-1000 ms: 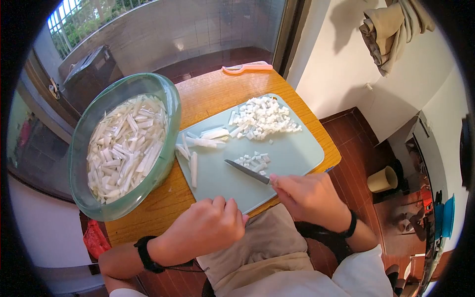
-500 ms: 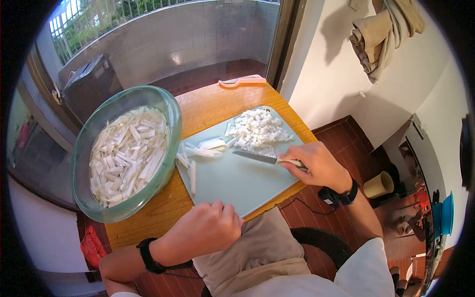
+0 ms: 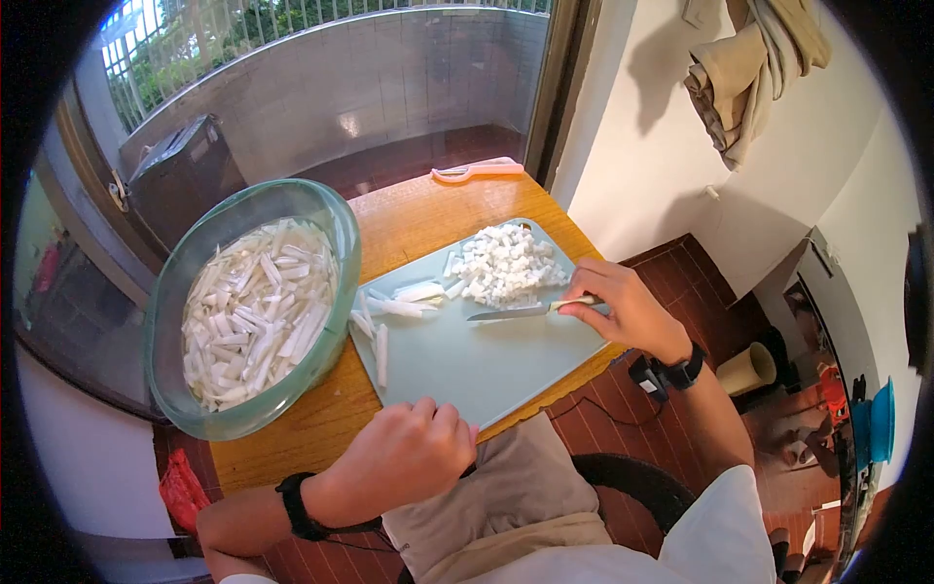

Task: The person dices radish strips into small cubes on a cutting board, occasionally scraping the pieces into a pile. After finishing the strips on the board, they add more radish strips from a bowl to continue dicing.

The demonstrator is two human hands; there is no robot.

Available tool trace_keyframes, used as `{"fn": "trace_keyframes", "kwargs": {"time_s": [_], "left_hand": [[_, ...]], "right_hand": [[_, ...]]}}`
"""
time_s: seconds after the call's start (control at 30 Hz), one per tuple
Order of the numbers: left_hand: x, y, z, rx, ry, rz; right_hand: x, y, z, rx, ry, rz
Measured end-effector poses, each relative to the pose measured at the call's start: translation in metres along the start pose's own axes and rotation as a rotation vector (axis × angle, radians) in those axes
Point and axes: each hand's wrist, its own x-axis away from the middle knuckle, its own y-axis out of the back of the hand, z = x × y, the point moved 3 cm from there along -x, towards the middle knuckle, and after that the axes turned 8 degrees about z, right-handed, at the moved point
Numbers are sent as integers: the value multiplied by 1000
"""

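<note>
On cutting board (image 3: 486, 365), knife (image 3: 511, 312) gripped by right hand (image 3: 613, 307); left hand (image 3: 409, 453) fisted, empty.

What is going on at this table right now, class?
A person is cutting a white vegetable on a pale green cutting board. The right hand grips a knife, its blade lying against a pile of small diced pieces at the board's far end. The left hand rests closed at the board's near edge, holding nothing visible. A few uncut white strips lie on the board's left side, beside a green glass bowl full of similar strips. A pink tool lies at the wooden table's far edge.
</note>
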Motion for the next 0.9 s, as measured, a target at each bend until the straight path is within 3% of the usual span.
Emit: {"fn": "trace_keyframes", "kwargs": {"time_s": [0.23,0.3,0.33,0.4,0.53,0.63,0.7,0.9], "left_hand": [[-3,7,9,28,165,-14],[-5,13,17,-225,420,22],[-4,10,16,-226,425,24],[1,-7,23,-388,619,201],[0,-22,26,-448,574,287],[-6,-16,25,-328,437,216],[-12,-8,24,-180,364,45],[-38,1,48,-67,394,-69]], "right_hand": [[-1,4,2,93,5,-31],[6,5,7,16,-55,-42],[11,4,10,14,-51,-40],[21,6,13,-44,-76,-103],[40,6,22,-112,-115,-144],[52,4,26,-131,-104,-191],[56,1,26,-146,-97,-219],[63,0,23,-229,-137,-273]]}}
